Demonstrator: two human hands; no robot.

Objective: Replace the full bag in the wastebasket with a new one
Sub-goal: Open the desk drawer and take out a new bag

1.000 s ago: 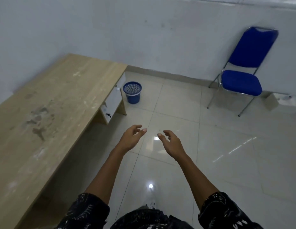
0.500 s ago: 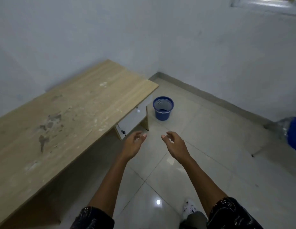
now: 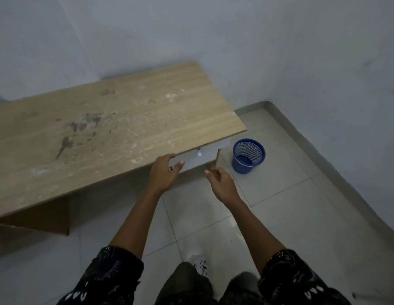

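A blue mesh wastebasket [image 3: 249,155] stands on the tiled floor just right of the desk's end; I see no bag in it. My left hand [image 3: 164,172] is at the white drawer front [image 3: 200,158] under the desk's edge. Its fingers hook over the drawer's top left corner and the thumb lies on its face. A small dark key shows beside the thumb. My right hand [image 3: 221,183] hovers lower and to the right, below the drawer, with fingers loosely curled and nothing in it.
The long wooden desk [image 3: 108,128] with a stained top fills the left. White walls meet in a corner behind the wastebasket, with a grey skirting [image 3: 323,155] along the floor. My legs and one shoe [image 3: 199,264] show at the bottom.
I have stepped closer and turned left, so the blue chair is out of view. Both hands moved forward; the left one reached the drawer front and took hold of it.
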